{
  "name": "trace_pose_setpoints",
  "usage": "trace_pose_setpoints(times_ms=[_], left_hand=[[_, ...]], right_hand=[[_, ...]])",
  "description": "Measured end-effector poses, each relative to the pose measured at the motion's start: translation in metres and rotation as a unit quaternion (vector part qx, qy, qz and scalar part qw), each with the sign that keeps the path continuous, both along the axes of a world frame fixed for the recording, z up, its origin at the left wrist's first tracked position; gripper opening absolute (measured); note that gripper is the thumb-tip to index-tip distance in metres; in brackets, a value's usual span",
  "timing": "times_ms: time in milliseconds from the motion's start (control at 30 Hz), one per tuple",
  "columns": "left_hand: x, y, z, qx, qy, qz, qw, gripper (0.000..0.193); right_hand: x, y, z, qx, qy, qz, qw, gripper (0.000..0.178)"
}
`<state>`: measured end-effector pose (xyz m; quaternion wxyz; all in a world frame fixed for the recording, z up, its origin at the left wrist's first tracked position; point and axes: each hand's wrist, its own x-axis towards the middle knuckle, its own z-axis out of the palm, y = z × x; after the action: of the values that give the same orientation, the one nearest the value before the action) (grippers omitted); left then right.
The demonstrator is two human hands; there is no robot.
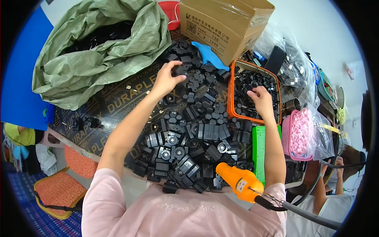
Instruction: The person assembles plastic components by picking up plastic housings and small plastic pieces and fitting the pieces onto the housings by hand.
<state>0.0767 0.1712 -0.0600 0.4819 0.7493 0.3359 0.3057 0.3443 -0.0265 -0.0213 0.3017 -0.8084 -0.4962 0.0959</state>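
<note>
My left hand (167, 79) is over the far part of a heap of black plastic housings (205, 102). Its thumb and index finger are spread, with dark housings showing between and behind the tips. My right hand (261, 99) reaches into an orange-rimmed bin (230, 98) full of small black plastic parts (246, 104). Its fingers are drawn together at the surface of these parts, and a small black part seems to be at the fingertips. Several housings near me, such as one with a round metal centre (172, 140), lie at the table's near side.
An orange power screwdriver (241, 182) hangs by its cable at the near right. A green basket (259, 148) and a pink basket of pink pieces (300, 132) stand right. Behind are a cardboard box (221, 31), a blue cloth (209, 55) and a green sack (98, 75). Another person sits at right.
</note>
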Motion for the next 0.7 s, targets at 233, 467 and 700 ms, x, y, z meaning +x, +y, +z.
trace_pose_setpoints(times_ms=[233, 467, 700], left_hand=[[-0.043, -0.109, 0.075, -0.127, -0.206, -0.143, 0.960, 0.052], [-0.060, -0.139, 0.082, -0.034, -0.187, -0.096, 0.977, 0.047], [-0.066, -0.145, 0.091, 0.070, -0.169, -0.078, 0.980, 0.041]], right_hand=[[-0.088, -0.011, 0.069, 0.110, 0.494, 0.113, 0.855, 0.023], [-0.128, -0.041, 0.100, 0.098, 0.526, 0.304, 0.788, 0.030], [-0.135, -0.043, 0.098, 0.100, 0.385, 0.382, 0.834, 0.024]])
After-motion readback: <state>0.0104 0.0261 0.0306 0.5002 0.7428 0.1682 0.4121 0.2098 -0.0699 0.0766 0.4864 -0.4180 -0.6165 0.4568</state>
